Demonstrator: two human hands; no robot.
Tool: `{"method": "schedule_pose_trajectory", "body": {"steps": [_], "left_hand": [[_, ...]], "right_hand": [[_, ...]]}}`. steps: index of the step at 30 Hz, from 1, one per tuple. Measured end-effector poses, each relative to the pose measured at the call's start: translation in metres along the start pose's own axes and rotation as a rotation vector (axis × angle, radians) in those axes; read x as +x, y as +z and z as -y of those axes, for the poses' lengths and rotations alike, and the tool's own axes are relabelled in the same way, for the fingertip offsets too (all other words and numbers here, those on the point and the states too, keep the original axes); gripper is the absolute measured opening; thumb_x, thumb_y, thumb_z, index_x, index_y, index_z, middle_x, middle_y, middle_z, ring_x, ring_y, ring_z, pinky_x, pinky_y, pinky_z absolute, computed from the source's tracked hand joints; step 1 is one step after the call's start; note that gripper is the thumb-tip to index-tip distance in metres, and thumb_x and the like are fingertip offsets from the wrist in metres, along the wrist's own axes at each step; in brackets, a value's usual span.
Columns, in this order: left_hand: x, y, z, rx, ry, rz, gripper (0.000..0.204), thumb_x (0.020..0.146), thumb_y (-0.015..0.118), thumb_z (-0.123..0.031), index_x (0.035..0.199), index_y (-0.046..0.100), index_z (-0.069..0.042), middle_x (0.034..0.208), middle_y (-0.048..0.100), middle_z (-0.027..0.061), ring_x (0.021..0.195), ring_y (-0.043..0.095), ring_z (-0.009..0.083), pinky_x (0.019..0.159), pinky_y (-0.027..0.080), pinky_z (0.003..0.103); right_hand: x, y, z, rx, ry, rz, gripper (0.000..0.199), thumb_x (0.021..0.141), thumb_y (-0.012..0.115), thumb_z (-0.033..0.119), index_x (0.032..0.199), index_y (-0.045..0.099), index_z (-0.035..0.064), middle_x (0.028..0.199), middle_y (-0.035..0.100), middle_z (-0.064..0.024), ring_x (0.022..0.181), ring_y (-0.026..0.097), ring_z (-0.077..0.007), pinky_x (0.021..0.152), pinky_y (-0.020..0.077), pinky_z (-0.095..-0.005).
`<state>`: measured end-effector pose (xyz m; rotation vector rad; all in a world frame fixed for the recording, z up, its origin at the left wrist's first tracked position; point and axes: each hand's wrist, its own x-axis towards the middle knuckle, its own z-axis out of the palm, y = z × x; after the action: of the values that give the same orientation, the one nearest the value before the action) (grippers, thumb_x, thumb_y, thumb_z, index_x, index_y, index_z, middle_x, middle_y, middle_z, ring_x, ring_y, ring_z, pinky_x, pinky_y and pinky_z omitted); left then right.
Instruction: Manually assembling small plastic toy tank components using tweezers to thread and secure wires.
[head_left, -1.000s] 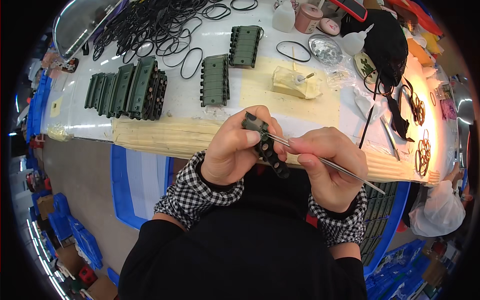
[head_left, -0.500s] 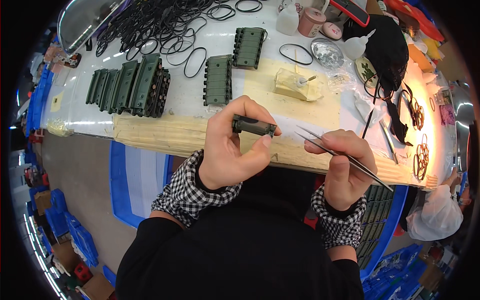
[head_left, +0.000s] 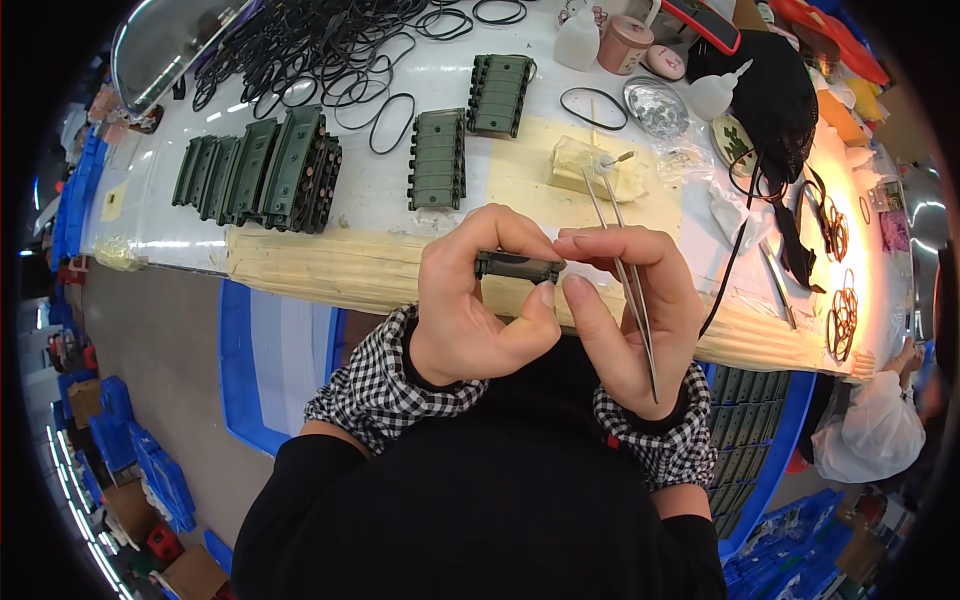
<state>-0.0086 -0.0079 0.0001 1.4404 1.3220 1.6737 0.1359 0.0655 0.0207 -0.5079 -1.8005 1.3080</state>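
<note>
Between the thumb and fingers of my left hand (head_left: 470,300) is a small dark green moulded part (head_left: 518,267), held level above the table's front edge. My right hand (head_left: 640,300) grips metal tweezers (head_left: 630,285), their tips pointing away from me. Its thumb and forefinger tips are close to the part's right end; whether they touch it I cannot tell. Beyond my hands stand two green ribbed blocks (head_left: 437,160), (head_left: 500,95) with small knobs along their sides. A row of similar green blocks (head_left: 262,170) leans together at the left.
Loose black bands (head_left: 320,50) heap up at the back. A taped yellowish block (head_left: 585,165) with a small nozzle sits ahead. White squeeze bottles (head_left: 577,40), a pink jar (head_left: 623,45) and a foil dish (head_left: 655,107) stand behind. Blue crates (head_left: 232,360) flank me; another person (head_left: 870,425) is at right.
My right hand has moved left to the part in my left hand. The tweezers have swung more upright, tips away from me. The part has turned slightly.
</note>
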Motion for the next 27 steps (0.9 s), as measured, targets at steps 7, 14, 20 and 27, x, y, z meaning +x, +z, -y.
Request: {"method": "schedule_pose_trajectory", "body": {"steps": [7, 14, 20, 27], "left_hand": [[-0.001, 0.000, 0.001, 0.013, 0.013, -0.011, 0.021, 0.070, 0.054, 0.003, 0.091, 0.053, 0.003, 0.089, 0.057, 0.0133, 0.083, 0.053, 0.0180, 0.080, 0.043, 0.031], [-0.005, 0.005, -0.001, -0.040, -0.097, -0.025, 0.019, 0.073, 0.054, 0.002, 0.092, 0.051, 0.003, 0.093, 0.056, 0.0136, 0.084, 0.055, 0.0183, 0.081, 0.044, 0.031], [-0.003, 0.010, 0.007, -0.192, -0.041, 0.050, 0.020, 0.072, 0.055, 0.004, 0.091, 0.051, 0.002, 0.089, 0.058, 0.0124, 0.081, 0.056, 0.0154, 0.077, 0.045, 0.028], [-0.006, 0.000, 0.008, -0.282, -0.204, 0.016, 0.016, 0.077, 0.053, 0.001, 0.092, 0.049, 0.001, 0.091, 0.058, 0.0132, 0.085, 0.058, 0.0177, 0.081, 0.046, 0.031]], "right_hand": [[0.002, 0.004, 0.000, 0.009, 0.007, -0.016, 0.021, 0.080, 0.065, -0.002, 0.100, 0.058, -0.0017, 0.091, 0.063, -0.0085, 0.084, 0.062, -0.0148, 0.076, 0.0485, -0.0259], [-0.002, 0.008, -0.007, 0.039, 0.004, -0.046, 0.022, 0.077, 0.067, -0.002, 0.098, 0.059, -0.0004, 0.088, 0.062, -0.0077, 0.080, 0.062, -0.0138, 0.072, 0.0493, -0.0250], [-0.008, -0.018, -0.009, 0.063, 0.020, -0.050, 0.020, 0.082, 0.063, 0.002, 0.102, 0.059, -0.0006, 0.092, 0.063, -0.0086, 0.086, 0.061, -0.0146, 0.078, 0.0477, -0.0267], [-0.015, -0.163, -0.033, -0.940, -0.084, -0.469, 0.037, 0.102, 0.034, 0.019, 0.113, 0.059, -0.0050, 0.113, 0.054, -0.0191, 0.106, 0.052, -0.0273, 0.091, 0.0419, -0.0347]]}}
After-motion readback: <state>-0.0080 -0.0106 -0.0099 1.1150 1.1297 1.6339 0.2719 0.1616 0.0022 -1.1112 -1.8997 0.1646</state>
